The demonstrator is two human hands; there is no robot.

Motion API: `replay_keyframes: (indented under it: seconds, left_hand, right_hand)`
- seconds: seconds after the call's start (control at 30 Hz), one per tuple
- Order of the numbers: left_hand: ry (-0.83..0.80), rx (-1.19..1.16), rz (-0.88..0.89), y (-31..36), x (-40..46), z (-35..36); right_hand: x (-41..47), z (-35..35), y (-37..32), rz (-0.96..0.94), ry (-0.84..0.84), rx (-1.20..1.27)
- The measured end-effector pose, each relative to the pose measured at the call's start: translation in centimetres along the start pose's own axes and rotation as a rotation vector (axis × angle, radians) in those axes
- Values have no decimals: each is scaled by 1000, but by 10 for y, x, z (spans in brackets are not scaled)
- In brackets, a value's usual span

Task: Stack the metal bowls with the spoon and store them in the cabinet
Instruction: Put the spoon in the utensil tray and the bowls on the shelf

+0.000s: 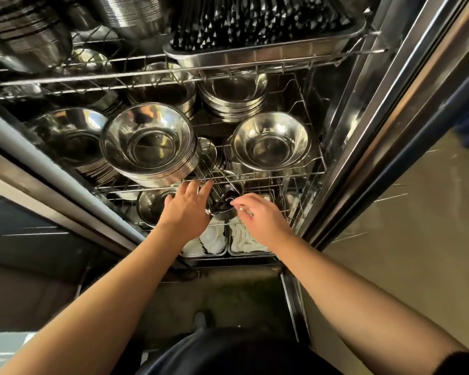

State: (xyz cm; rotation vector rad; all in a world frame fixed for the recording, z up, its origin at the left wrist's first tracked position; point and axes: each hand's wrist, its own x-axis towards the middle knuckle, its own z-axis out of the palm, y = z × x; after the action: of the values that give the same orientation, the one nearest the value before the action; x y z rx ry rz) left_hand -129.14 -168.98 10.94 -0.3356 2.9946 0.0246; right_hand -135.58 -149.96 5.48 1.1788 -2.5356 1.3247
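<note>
Head view has both hands inside the cabinet [344, 125]: left hand [186, 209] wraps the small bowl stack [222, 205] on a lower wire shelf [268, 189], right hand [259, 215] pinches the spoon [245, 211] over it. Storing looks nearly done; only letting go remains.

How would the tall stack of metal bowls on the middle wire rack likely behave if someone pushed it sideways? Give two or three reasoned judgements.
The stack of metal bowls holds many nested rims, so it is probably heavy. Polished steel on the wire rack would likely slide rather than grip. It already looks tilted, so a push near the top might tip it.
</note>
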Motion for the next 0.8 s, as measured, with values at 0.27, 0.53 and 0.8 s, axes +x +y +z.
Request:
replay_keyframes:
  seconds: [0.27,0.53,0.8]
  left_hand:
    - [-59,21,24,-2,2,-9]
    - [-78,6,21,-2,4,-10]
    - [-63,-43,21,-3,5,-6]
  right_hand:
    - [37,45,36,159,-295,-138]
    - [44,74,55,245,-480,-298]
    - [48,83,62,307,-594,-327]
